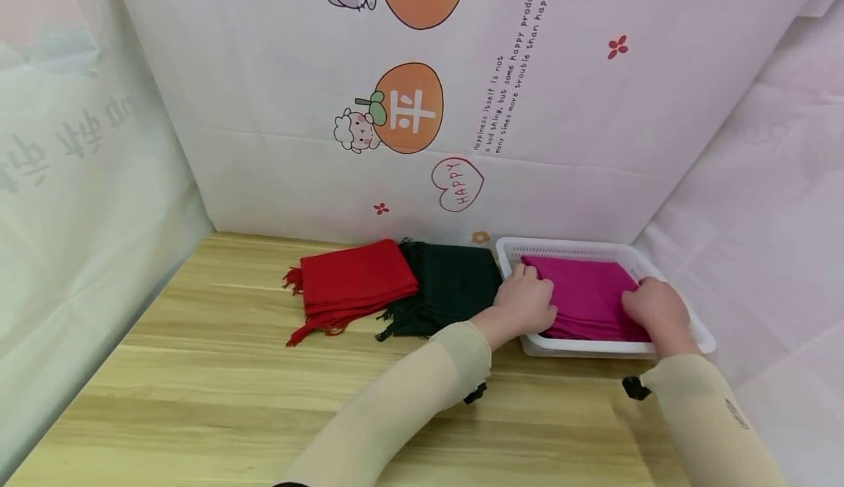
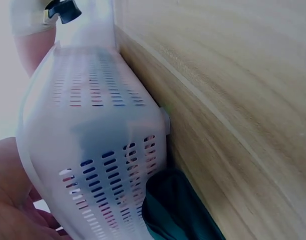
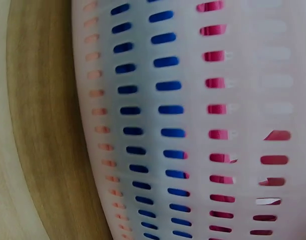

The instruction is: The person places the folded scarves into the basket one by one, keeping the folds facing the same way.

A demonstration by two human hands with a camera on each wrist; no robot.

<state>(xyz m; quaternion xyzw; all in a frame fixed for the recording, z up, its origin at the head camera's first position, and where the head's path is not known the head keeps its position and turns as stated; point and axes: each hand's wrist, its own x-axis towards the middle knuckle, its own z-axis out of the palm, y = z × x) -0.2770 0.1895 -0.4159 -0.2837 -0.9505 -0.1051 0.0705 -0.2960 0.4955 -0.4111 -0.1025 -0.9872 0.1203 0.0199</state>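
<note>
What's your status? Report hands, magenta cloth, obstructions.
Left hand, right hand gripping opposite edges of magenta cloth. Cloth folded, inside white basket. No obstruction visible.

the right wrist view's edges cut off the white basket (image 3: 195, 120).

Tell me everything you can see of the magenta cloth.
The magenta cloth is a plain, soft-looking fabric folded into a roughly rectangular stack, its layered folds showing along the near edge. No fringe is visible on it. It lies fairly flat inside the white slotted basket, below the rim at the far side. The left hand seems to grip its left edge, the right hand its right. Its underside is hidden.
</note>
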